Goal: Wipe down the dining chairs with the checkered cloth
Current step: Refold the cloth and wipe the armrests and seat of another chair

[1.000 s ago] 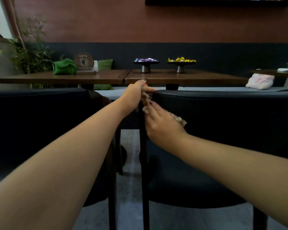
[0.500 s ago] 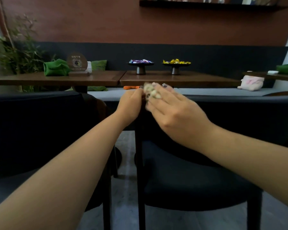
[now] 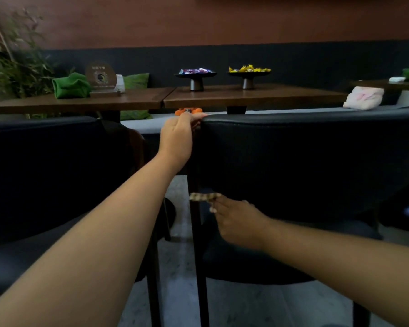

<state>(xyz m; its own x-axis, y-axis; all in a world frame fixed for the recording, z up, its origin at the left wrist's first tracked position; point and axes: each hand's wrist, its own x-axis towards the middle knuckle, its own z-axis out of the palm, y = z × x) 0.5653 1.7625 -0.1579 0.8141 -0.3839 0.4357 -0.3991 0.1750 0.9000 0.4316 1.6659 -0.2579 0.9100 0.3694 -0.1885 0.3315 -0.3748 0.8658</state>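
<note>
Two black dining chairs stand with their backs toward me. My left hand [image 3: 178, 135] grips the top left corner of the right chair's backrest [image 3: 305, 161]. Lower down, my right hand [image 3: 240, 220] holds the small checkered cloth [image 3: 204, 197] against the chair's dark left rear post, just under the backrest's bottom corner. Only a strip of the cloth shows past my fingers. The left chair [image 3: 52, 166] stands close beside, untouched.
Beyond the chairs are two wooden tables [image 3: 246, 96] with two stands of sweets [image 3: 195, 74], a green cloth [image 3: 71, 86] and a round sign [image 3: 100, 76]. A bench with a pink bundle [image 3: 364, 97] runs behind. Grey floor shows between the chair legs.
My right hand has dropped with the cloth from the backrest's top corner down the left post to below the backrest. My left hand keeps its grip on the top corner.
</note>
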